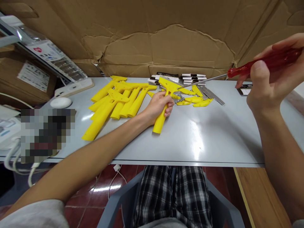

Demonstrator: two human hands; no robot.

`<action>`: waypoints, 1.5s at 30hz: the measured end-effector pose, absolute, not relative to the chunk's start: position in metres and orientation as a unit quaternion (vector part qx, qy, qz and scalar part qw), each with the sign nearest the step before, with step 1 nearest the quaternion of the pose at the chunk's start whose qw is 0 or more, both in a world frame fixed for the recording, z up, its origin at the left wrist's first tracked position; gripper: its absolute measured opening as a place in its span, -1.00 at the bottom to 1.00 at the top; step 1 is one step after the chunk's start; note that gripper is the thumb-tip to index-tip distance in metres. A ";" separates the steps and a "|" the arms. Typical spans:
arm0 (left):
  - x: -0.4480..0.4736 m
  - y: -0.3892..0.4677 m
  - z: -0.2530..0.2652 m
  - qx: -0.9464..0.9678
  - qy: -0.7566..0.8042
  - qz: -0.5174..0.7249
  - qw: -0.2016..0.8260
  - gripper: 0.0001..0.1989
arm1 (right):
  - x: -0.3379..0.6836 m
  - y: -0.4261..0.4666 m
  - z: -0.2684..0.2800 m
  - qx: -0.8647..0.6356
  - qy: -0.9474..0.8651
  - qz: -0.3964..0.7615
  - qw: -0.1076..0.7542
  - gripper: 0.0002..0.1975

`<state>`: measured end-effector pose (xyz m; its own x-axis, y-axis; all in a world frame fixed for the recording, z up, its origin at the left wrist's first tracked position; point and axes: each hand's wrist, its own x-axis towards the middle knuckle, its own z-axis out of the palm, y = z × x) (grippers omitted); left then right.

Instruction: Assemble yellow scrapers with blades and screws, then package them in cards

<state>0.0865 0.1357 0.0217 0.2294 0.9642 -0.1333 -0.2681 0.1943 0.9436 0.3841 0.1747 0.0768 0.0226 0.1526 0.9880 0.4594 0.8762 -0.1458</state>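
My left hand (pixel 159 107) is closed around the neck of a yellow plastic scraper handle (pixel 159 123), whose wide head points away from me. In my right hand (pixel 266 76) is a screwdriver (pixel 263 65) with a clear red grip and a long metal shaft. The shaft slants down to the left, and its tip meets the right end of the scraper head. Just beyond lie small yellow plates (pixel 194 99), a little heap of screws (pixel 181 96) and thin metal blades (pixel 213 96). More yellow scraper handles (pixel 97 125) are piled to the left.
Small black-and-white boxes (pixel 193 77) stand at the back against a cardboard wall (pixel 190 47). On the left are a white mouse (pixel 60 102), a power strip (pixel 74 87), a blurred-out item (pixel 47 134) and white cables (pixel 14 158). The grey table's front edge (pixel 190 163) is near my lap.
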 end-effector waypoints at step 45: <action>0.084 0.138 0.020 0.425 0.414 0.467 0.656 -0.70 | 0.382 0.180 0.075 -0.249 -0.688 -0.102 0.674 -0.52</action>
<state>0.0842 0.1376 0.0199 0.2214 0.9643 -0.1454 -0.2601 0.2021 0.9442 0.3823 0.1797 0.0751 0.0322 0.2058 0.9781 0.4805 0.8549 -0.1958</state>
